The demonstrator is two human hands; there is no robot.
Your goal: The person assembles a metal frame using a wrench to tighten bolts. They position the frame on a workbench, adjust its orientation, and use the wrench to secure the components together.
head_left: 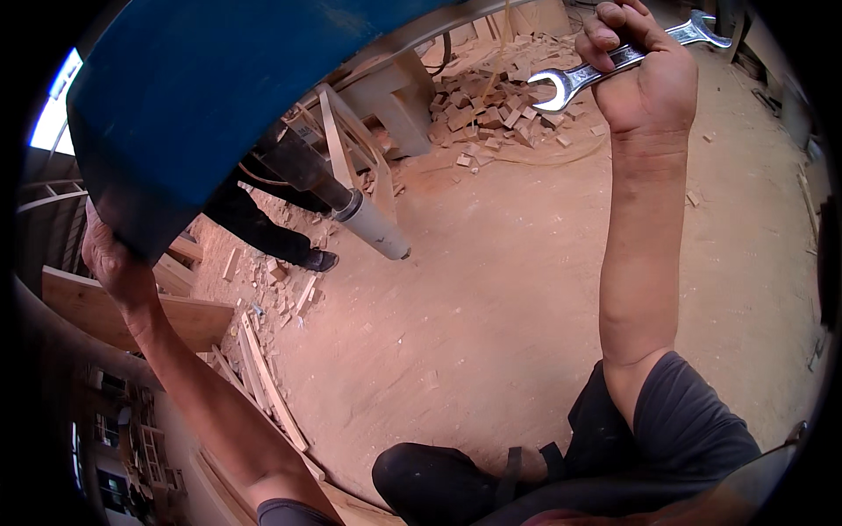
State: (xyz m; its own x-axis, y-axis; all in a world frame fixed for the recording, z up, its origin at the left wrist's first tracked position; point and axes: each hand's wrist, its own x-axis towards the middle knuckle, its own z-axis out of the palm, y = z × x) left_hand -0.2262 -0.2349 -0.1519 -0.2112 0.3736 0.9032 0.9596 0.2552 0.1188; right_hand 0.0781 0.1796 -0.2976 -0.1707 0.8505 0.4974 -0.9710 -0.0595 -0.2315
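My right hand (pixel 651 83) is raised at the upper right, its fingers wrapped round the middle of a shiny double open-ended wrench (pixel 570 84). One jaw points left, and the other end reaches up to the right. At the far left, my left hand (pixel 112 259) grips the lower corner of a large blue machine cover (pixel 237 96); its fingertips are partly hidden by the cover. From beneath the cover slants a dark shaft ending in a pale grey cylinder (pixel 375 230), apart from both hands.
Wooden offcuts (pixel 491 110) are heaped at the back beside a pale machine base (pixel 399 105). Another person's dark-trousered leg (pixel 263 228) shows behind the blue cover. Wooden boards (pixel 140 307) and long strips (pixel 272 386) lie at the left. My bent knee (pixel 430 478) is low in front.
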